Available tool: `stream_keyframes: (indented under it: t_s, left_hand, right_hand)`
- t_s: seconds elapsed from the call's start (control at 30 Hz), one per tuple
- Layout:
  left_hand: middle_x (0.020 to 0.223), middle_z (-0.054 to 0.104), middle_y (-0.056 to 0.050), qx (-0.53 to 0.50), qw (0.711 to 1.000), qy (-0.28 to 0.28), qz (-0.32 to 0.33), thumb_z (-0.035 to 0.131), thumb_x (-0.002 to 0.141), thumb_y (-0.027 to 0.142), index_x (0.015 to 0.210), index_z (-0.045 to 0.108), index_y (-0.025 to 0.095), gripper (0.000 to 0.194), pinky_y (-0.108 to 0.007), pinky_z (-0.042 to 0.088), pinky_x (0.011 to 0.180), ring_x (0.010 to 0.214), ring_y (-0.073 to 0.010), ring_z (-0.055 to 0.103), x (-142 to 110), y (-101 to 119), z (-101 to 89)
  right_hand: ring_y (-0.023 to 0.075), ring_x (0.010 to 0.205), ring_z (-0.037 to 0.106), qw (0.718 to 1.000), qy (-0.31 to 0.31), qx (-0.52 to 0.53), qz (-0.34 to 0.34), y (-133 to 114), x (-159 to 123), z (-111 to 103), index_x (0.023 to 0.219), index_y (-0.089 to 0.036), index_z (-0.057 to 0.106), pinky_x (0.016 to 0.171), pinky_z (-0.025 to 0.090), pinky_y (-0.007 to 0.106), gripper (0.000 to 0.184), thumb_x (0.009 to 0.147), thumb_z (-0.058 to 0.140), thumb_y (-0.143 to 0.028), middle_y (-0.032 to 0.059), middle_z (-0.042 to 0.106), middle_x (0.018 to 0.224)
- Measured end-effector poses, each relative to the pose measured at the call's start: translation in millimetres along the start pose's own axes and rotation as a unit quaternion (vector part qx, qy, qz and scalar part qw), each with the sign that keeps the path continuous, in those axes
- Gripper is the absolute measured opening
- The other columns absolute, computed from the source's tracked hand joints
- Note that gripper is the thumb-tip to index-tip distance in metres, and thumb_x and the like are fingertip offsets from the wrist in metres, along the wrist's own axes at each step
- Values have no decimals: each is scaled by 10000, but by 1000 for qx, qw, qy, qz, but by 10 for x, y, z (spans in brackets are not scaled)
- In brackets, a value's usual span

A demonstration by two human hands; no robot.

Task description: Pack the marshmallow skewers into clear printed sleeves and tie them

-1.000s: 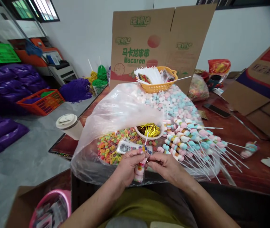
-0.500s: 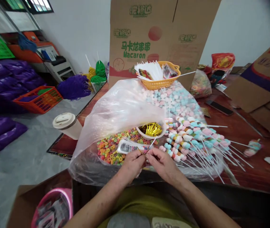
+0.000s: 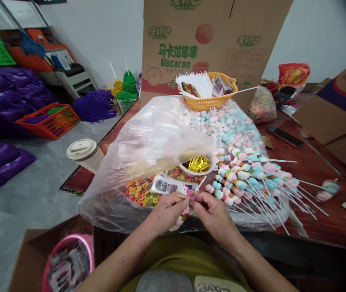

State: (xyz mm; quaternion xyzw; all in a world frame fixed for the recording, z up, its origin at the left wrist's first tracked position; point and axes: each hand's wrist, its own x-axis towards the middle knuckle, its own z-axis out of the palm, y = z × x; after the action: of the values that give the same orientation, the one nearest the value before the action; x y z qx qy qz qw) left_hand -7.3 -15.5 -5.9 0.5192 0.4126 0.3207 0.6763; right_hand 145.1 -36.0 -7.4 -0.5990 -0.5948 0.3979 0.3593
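My left hand (image 3: 165, 211) and my right hand (image 3: 212, 213) meet at the table's near edge, both pinched on one wrapped candy skewer (image 3: 181, 219). Its white stick (image 3: 200, 184) pokes up between my fingertips, and the candy hangs below my left hand. A thin gold twist tie (image 3: 181, 198) shows at my left fingertips. Just beyond lie a small white bowl of gold twist ties (image 3: 199, 164), a pile of colourful ring candies (image 3: 141, 192) and a heap of finished pastel marshmallow skewers (image 3: 252, 174).
A big clear plastic bag (image 3: 148, 146) covers the table's left side. An orange basket of white sticks (image 3: 208, 91) stands before a Macaron carton (image 3: 197, 44). A lidded paper cup (image 3: 84, 153) sits left; a phone (image 3: 285, 136) lies right. A pink bucket (image 3: 66, 263) sits in a box by my knee.
The stick has tilted from upright to leaning right. My hands have stayed pinched together on the skewer while the view shifted slightly down and nearer.
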Motion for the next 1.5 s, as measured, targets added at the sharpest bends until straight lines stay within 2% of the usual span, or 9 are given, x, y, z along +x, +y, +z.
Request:
stream_keyframes:
  t_s: [0.07, 0.23, 0.43, 0.63, 0.83, 1.07, 1.2, 1.33, 1.5]
  left_hand:
    - [506, 478, 18, -66, 996, -25, -48, 632, 693, 450, 559, 577, 134, 348, -207, 274, 442, 424, -70, 369, -4, -3, -12]
    - [505, 583, -27, -217, 967, -54, -123, 783, 539, 327, 580, 668, 92, 264, -214, 339, 482, 438, -82, 472, -13, -47, -29]
    - [543, 626, -46, -338, 919, -128, -157, 822, 439, 212, 624, 668, 85, 272, -244, 413, 526, 467, -118, 553, -43, -103, -7]
    - [619, 655, -72, -372, 911, -116, -137, 808, 470, 213, 760, 674, 78, 347, -227, 418, 550, 533, -129, 581, -48, -110, 27]
    - [614, 645, -79, -406, 882, -185, -155, 792, 503, 207, 854, 643, 69, 406, -219, 435, 537, 553, -137, 590, -69, -169, 86]
    - [642, 621, -9, -446, 889, -21, -102, 804, 550, 241, 750, 594, 125, 311, -196, 449, 560, 551, -96, 578, -27, -135, 115]
    - [633, 603, 23, -444, 890, 92, -56, 813, 515, 203, 649, 526, 144, 322, -179, 441, 559, 541, -73, 550, 29, -146, 169]
    - [588, 579, 44, -382, 913, 138, -25, 799, 542, 247, 673, 532, 161, 309, -163, 405, 513, 496, -57, 498, -13, -59, 217]
    - [552, 539, 29, -162, 984, 78, 20, 732, 618, 397, 634, 584, 142, 296, -175, 382, 487, 493, -68, 460, -62, 96, 193]
  right_hand:
    - [101, 522, 415, 1000, -16, 17, 10, -26, -18, -56, 837, -168, 519, 494, 325, 208, 172, 758, 540, -320, -52, 475, 568]
    - [78, 482, 367, 970, -226, 91, -12, -137, -2, -255, 762, -150, 573, 449, 294, 197, 224, 804, 524, -365, -42, 462, 547]
    - [67, 507, 410, 942, -310, 123, -49, -314, 31, -312, 993, -157, 624, 482, 339, 180, 314, 779, 595, -385, -48, 498, 600]
    - [65, 480, 456, 948, -282, 141, -35, -214, 77, -215, 739, -116, 635, 455, 361, 172, 317, 778, 592, -428, -21, 540, 552]
    - [59, 451, 471, 910, -388, 139, -39, -156, 123, -232, 1055, -141, 602, 429, 380, 169, 416, 781, 581, -453, -19, 594, 629]
    - [76, 447, 439, 986, -141, 66, -56, -105, 42, -19, 639, -174, 472, 429, 339, 191, 322, 832, 500, -430, -40, 494, 501]
    - [85, 477, 373, 982, 9, -86, -169, -89, -15, 70, 582, -201, 360, 465, 297, 216, 328, 859, 442, -356, -37, 436, 516]
    - [95, 506, 404, 962, 12, -133, -236, -105, -21, -5, 634, -205, 363, 498, 306, 220, 268, 895, 352, -267, -20, 462, 567]
    - [126, 505, 458, 927, -14, -274, -256, -54, 16, -83, 712, -185, 445, 496, 277, 252, 198, 877, 338, -204, 12, 533, 580]
